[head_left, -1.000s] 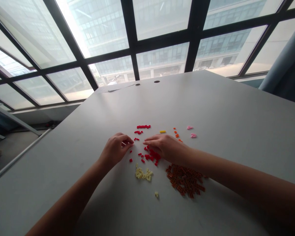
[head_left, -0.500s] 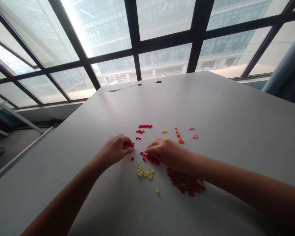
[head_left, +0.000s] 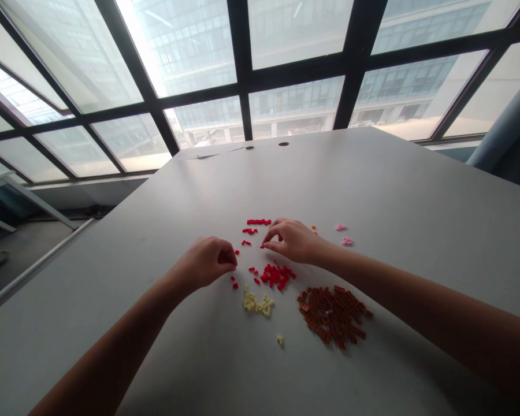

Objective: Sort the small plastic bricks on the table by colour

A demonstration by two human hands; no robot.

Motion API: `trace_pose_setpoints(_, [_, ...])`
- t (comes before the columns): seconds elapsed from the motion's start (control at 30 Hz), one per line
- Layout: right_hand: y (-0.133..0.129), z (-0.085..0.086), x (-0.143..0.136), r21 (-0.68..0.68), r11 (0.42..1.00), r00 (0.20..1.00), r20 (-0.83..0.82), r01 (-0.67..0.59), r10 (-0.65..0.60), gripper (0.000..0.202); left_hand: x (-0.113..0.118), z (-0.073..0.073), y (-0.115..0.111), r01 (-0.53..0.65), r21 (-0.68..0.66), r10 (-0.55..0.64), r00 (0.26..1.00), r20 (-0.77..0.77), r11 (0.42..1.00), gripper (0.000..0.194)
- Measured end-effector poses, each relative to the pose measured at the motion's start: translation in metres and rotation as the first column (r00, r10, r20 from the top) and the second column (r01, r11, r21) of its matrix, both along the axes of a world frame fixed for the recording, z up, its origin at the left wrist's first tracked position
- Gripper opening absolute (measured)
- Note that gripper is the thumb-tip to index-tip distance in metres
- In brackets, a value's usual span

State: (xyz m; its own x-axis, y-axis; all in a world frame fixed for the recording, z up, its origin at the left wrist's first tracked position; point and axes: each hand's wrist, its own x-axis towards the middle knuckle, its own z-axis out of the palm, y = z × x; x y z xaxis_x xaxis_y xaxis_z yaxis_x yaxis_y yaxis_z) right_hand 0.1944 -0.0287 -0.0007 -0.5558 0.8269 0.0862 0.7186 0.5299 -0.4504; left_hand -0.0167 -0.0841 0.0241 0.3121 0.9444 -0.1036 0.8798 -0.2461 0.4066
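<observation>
Near the middle of the frame the left hand point(head_left: 208, 263) is curled into a loose fist on the grey table point(head_left: 394, 190), whether it grips anything I cannot tell, while the right hand point(head_left: 291, 240) just right of it pinches thumb and forefinger together above the scattered red bricks point(head_left: 277, 276); if a piece sits between them is too small to see. A short red row point(head_left: 259, 222) lies just above the hands, a cream pile point(head_left: 256, 302) and a brown pile point(head_left: 333, 315) lie below, and pink pieces point(head_left: 344, 234) sit to the right.

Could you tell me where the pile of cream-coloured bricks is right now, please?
In the head view, the cream-coloured bricks lie on the grey table, below the red bricks and left of the brown bricks.
</observation>
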Motion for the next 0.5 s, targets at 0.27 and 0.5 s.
trace_pose_setpoints(0.27, [0.02, 0.009, -0.023, -0.045, 0.986, 0.966, 0.213, 0.159, -0.146, 0.02, 0.0, -0.003, 0.001, -0.009, 0.047, 0.009, 1.0, -0.02, 0.999, 0.008])
trace_pose_setpoints(0.5, [0.03, 0.009, -0.022, -0.06, 0.971, 0.947, 0.241, 0.232, -0.212, 0.024, 0.003, -0.003, 0.0, -0.012, 0.054, 0.013, 1.0, -0.024, 0.998, 0.008])
